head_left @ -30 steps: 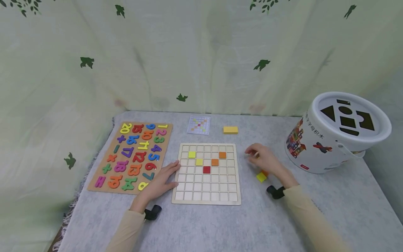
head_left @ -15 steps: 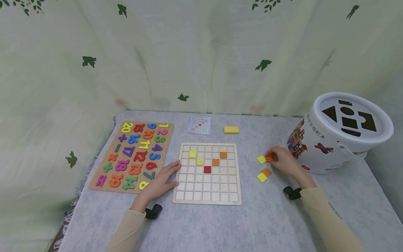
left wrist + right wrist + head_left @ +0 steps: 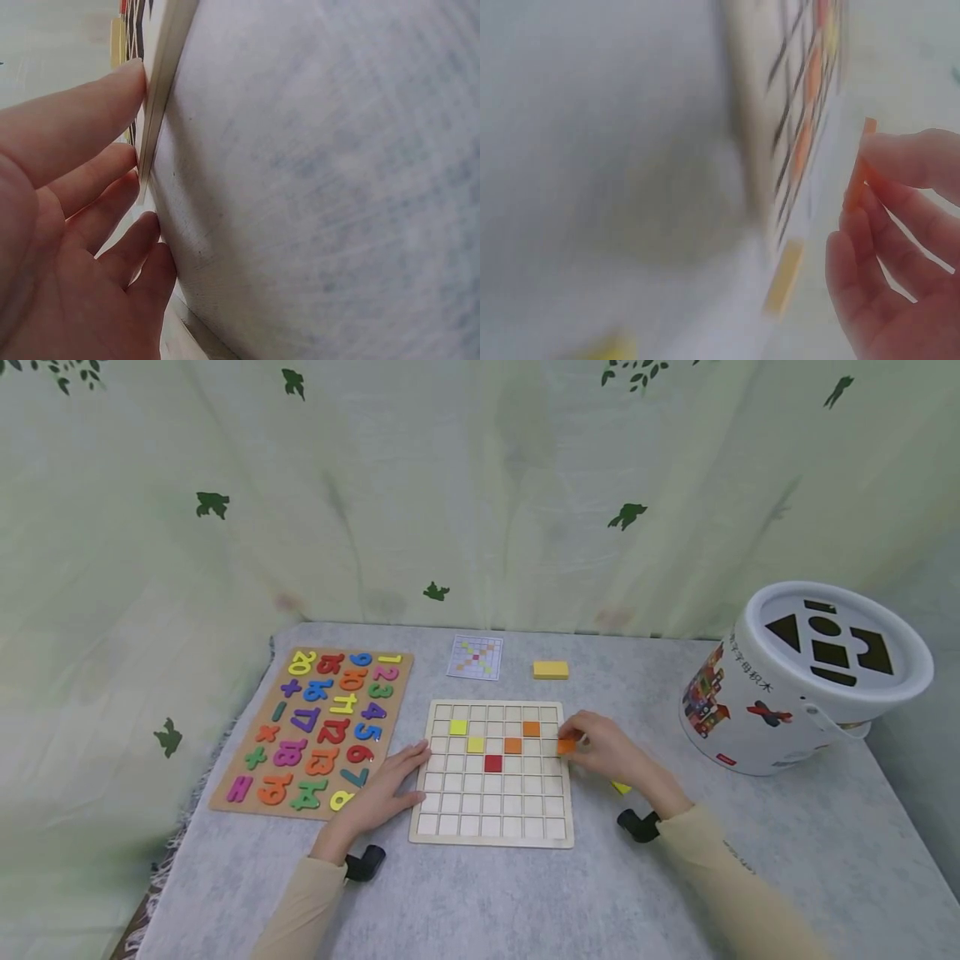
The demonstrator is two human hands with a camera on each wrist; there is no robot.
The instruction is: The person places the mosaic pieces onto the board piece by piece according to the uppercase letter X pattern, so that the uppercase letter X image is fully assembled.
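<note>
A wooden grid board [image 3: 491, 818] lies flat in the middle of the table in the head view. In its cells sit two yellow tiles [image 3: 458, 727], a red tile [image 3: 492, 764] and two orange tiles [image 3: 513, 746], forming a V. My left hand [image 3: 381, 793] rests along the board's left edge with fingers spread; the thumb and fingertips touch that edge in the left wrist view. Between the thumb and fingers of my right hand [image 3: 611, 750] is pinched an orange tile [image 3: 859, 165], held over the board's right edge. A yellow tile [image 3: 621, 787] shows partly beneath the right wrist.
Left of the board lies a number puzzle board [image 3: 225, 806] with coloured digits. Behind are a pattern card [image 3: 475, 657] and a yellow block [image 3: 551, 670]. A white bucket [image 3: 720, 718] with a shape-hole lid stands at the right. A leaf-print curtain [image 3: 525, 527] hangs behind the table.
My right hand went right to the loose tiles, took an orange tile there, and came back left with it to the board's right edge. The left hand stayed in place.
</note>
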